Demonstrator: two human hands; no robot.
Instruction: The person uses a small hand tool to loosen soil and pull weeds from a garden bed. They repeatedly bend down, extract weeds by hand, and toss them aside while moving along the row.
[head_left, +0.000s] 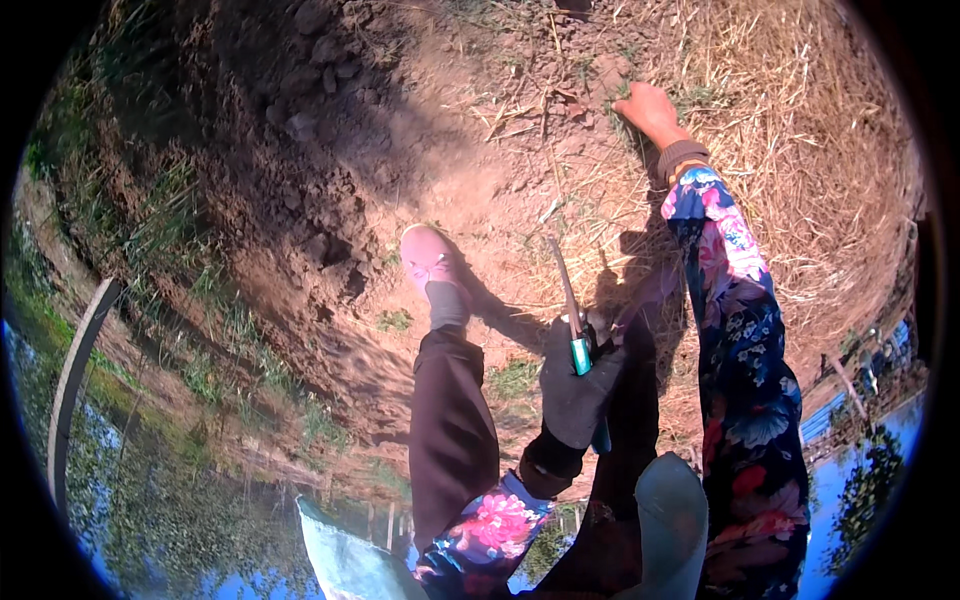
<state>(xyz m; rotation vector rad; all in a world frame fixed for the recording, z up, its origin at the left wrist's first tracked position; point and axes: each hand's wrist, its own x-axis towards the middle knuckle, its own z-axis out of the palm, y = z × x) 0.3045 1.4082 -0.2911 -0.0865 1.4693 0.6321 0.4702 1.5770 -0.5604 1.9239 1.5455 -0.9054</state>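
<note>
My left hand, in a dark glove, is closed around a hand tool with a bright green part and a narrow, dark, stick-like end pointing away from me. A teal bit shows below the glove, perhaps the same tool's other end. My bare right hand reaches far forward to the ground, its fingers curled beside small green weeds. Whether the fingers grip a stem is hidden. Dry straw stalks lie on the soil to the left of that hand.
Dry straw covers the ground on the right. Dark clods and a rough soil bank with grass lie on the left. My pink shoe stands on bare earth. A curved post rises at the far left.
</note>
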